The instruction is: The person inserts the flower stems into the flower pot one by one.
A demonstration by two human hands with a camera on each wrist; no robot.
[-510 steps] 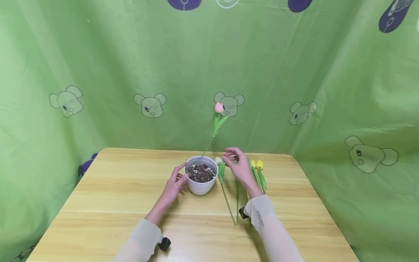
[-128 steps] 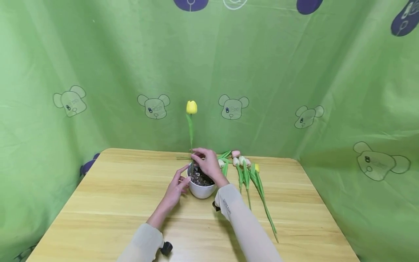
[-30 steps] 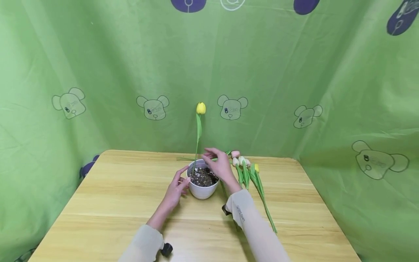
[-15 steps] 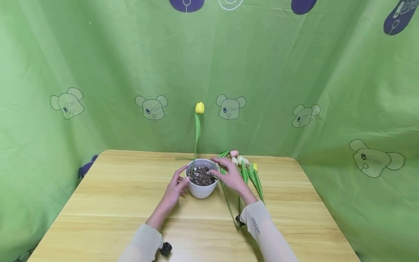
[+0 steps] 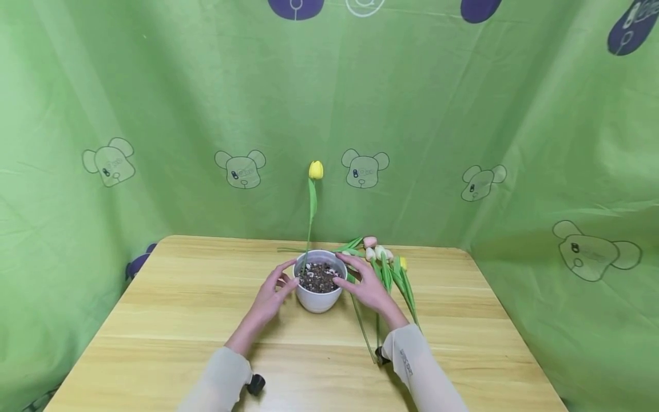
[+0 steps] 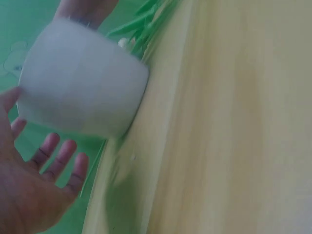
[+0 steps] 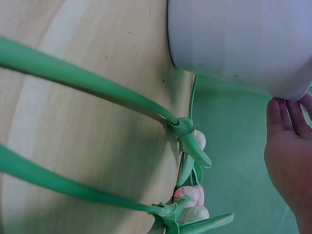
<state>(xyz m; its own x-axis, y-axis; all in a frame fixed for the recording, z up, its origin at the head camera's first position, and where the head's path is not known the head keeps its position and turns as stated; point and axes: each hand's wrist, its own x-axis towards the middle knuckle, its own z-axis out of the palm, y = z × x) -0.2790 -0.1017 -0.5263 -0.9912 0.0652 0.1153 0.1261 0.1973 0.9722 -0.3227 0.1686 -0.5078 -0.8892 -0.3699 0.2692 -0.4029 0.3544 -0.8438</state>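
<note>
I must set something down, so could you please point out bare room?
The table is bare left of the left sleeve, right of the lying tulips and right sleeve, and in front of the pot midway between sleeves. Crowded beside the pot: left grip one side, right grip and tulips the other.

The left hand (image 5: pixel 270 293) stands left of the flowerpot (image 5: pixel 316 301), its thumb and index finger reaching the rim on that side. In the left wrist view, three of its fingers (image 6: pixel 64 155) are slightly bent and spread apart beside the flowerpot. The right hand (image 5: pixel 366 286) mirrors it to the right of the flowerpot, thumb toward the near rim, index finger farther back. Both bare wrists emerge from a pale left sleeve (image 5: pixel 218 377) and right sleeve (image 5: pixel 424 372), the forearms slanting inward toward the flowerpot from its near side.
</note>
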